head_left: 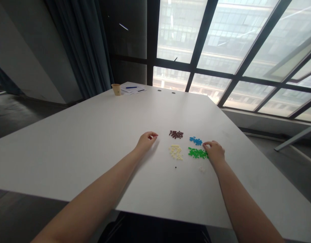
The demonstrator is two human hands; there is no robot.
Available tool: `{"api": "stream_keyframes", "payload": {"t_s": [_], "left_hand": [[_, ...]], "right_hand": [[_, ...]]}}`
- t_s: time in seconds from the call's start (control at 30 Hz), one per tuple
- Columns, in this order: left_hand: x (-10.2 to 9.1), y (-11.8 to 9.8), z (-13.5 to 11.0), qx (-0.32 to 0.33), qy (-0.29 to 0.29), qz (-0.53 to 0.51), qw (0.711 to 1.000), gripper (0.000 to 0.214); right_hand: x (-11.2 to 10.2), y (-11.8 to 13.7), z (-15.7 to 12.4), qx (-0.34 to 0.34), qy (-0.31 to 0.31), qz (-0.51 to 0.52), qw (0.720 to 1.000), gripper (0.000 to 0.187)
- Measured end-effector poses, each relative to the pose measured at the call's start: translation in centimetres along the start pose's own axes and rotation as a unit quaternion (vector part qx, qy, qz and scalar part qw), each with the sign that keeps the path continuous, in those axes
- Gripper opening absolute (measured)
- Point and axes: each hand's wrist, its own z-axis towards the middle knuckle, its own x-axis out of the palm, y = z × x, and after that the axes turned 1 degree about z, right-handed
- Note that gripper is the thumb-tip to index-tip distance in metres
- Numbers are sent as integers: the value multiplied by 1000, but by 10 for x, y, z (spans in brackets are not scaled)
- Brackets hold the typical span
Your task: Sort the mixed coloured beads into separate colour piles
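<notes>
My left hand (146,141) rests over the white table, left of the piles, its thumb and forefinger curled together. Whether anything sits between those fingertips is too small to see. Over on the right, my right hand (214,152) has thumb and forefinger pinched at the edge of a pile of small blue pieces (196,140); what they grip cannot be made out. Just below, small green pieces (197,153) lie partly beside and behind this hand. Dark brown pieces (176,134) form a pile at the back, with pale yellow pieces (175,152) in front of them.
A tiny black piece (175,167) and some whitish, see-through bits (202,169) lie nearer me on the white table (81,145). At the far left end stand a paper cup (116,89) and papers with a blue pen (131,87). Windows run behind the table.
</notes>
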Motion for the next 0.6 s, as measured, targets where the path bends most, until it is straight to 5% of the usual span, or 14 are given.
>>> {"api": "stream_keyframes", "payload": {"t_s": [0.3,0.4,0.6], "left_hand": [[-4,15,9,8,-33,52,998,26],[-7,27,11,39,-20,114,993,30],[-6,31,7,49,8,158,986,28]], "right_hand": [[-16,-13,5,58,-102,179,977,44],[-19,-14,2,85,-89,226,966,47],[-20,6,-7,34,-68,235,969,44]]}}
